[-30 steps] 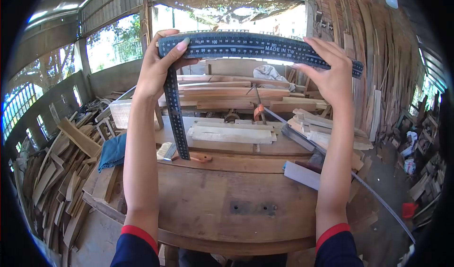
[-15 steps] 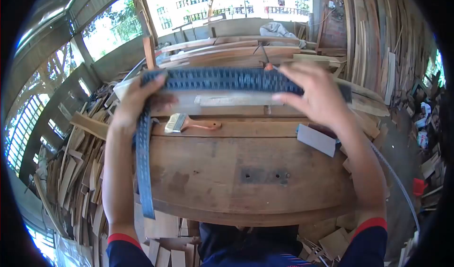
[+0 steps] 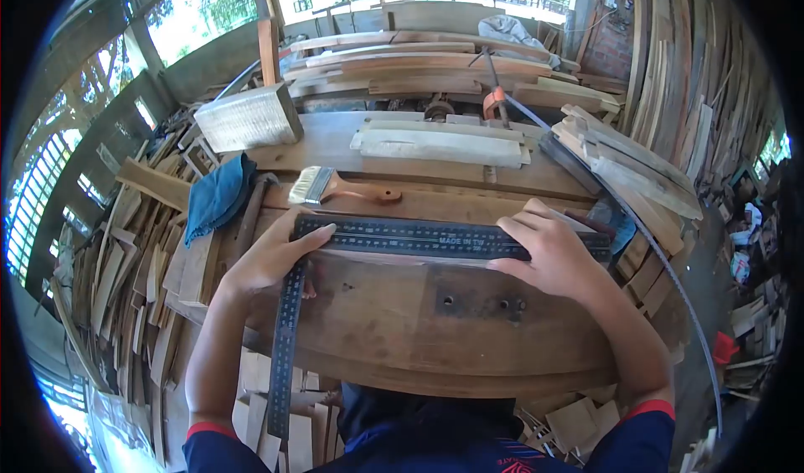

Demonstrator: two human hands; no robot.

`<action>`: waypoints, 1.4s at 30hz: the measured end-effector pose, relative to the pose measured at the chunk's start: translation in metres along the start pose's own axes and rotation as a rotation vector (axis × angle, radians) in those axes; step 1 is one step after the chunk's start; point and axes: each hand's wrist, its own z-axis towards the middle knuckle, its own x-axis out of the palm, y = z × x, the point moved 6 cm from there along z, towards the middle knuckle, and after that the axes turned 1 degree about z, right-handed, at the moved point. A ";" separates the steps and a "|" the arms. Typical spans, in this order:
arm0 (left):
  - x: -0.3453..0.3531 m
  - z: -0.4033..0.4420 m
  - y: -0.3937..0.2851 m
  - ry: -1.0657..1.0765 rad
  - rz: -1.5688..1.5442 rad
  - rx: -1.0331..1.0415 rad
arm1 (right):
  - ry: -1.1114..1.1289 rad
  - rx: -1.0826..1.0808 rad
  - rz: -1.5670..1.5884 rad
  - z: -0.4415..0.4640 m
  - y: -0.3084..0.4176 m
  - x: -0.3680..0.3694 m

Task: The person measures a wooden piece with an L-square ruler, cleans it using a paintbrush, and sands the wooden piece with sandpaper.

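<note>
A black L-shaped metal square (image 3: 394, 237) with white markings lies level over the wooden workbench (image 3: 377, 305). Its long arm runs left to right; the other arm points toward me past the bench's front edge. My left hand (image 3: 280, 251) is closed round the corner of the square, thumb on top. Near the other end, my right hand (image 3: 548, 251) grips the long arm between thumb and fingers. Just beyond the square rests a paintbrush (image 3: 343, 188) with a wooden handle. Whether the square touches the bench is hard to tell.
A blue cloth (image 3: 219, 195) and a pale wood block (image 3: 249, 119) are at the left. Pale strips (image 3: 440, 144) lie behind the brush. An orange clamp (image 3: 494, 100) stands farther back. Wood scraps lie left and right; tall boards (image 3: 670, 62) lean at the back right.
Both hands have brought the square down from in front of my face to just over the bench, and the view has tilted downward. Both hands have kept hold of it.
</note>
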 end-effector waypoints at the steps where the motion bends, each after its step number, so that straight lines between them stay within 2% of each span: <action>1: 0.001 0.004 -0.006 -0.068 0.191 0.110 | -0.001 0.001 0.016 -0.002 -0.003 0.001; 2: 0.002 0.004 -0.016 -0.137 0.383 0.222 | -0.004 0.002 0.030 -0.002 -0.005 0.001; 3: 0.002 -0.005 -0.006 -0.163 0.372 -0.015 | 0.032 0.038 0.051 -0.003 -0.006 0.001; 6: 0.004 -0.033 -0.025 -0.377 0.566 -0.090 | -0.008 0.060 0.086 -0.004 -0.007 0.001; 7: 0.007 -0.033 -0.012 -0.348 0.443 0.106 | -0.009 0.066 0.085 -0.005 -0.007 0.001; 10: 0.019 -0.054 -0.010 -0.270 0.192 0.127 | -0.011 0.079 0.095 -0.004 -0.005 0.003; 11: 0.023 -0.061 -0.006 -0.317 0.118 0.142 | -0.013 0.077 0.098 -0.004 -0.005 0.002; 14: 0.027 -0.083 0.000 -0.359 0.093 0.007 | -0.012 0.078 0.103 -0.003 -0.005 0.004; 15: 0.029 -0.090 -0.001 -0.401 0.111 0.084 | -0.011 0.077 0.104 -0.003 -0.005 0.004; 18: 0.034 -0.098 0.008 -0.459 0.161 0.001 | -0.013 0.075 0.096 -0.004 -0.004 0.004; 22: 0.034 -0.101 0.016 -0.498 0.053 -0.060 | -0.006 0.065 0.076 -0.004 0.001 0.003; 25: 0.037 -0.103 0.009 -0.583 0.047 0.052 | -0.024 0.026 0.027 -0.006 0.003 0.005; 29: 0.035 -0.107 0.012 -0.596 0.015 0.089 | -0.068 0.022 0.034 -0.006 0.007 0.003; 31: 0.033 -0.109 0.014 -0.634 -0.097 0.117 | -0.114 -0.001 0.023 -0.005 0.011 0.000; 34: 0.021 -0.122 -0.003 -0.677 -0.073 0.114 | -0.227 -0.010 0.041 -0.004 0.018 -0.011; 38: -0.004 -0.128 -0.016 -0.840 -0.066 0.328 | -0.371 -0.034 -0.034 -0.005 0.017 -0.023; 39: -0.013 -0.132 -0.020 -0.837 -0.104 0.337 | -0.341 0.019 -0.033 -0.008 0.012 -0.023; 40: -0.026 -0.134 -0.024 -0.925 0.069 0.474 | -0.394 0.005 -0.078 -0.009 0.011 -0.028; 42: -0.048 -0.142 -0.032 -0.987 0.133 0.450 | -0.499 -0.021 -0.166 -0.009 0.010 -0.037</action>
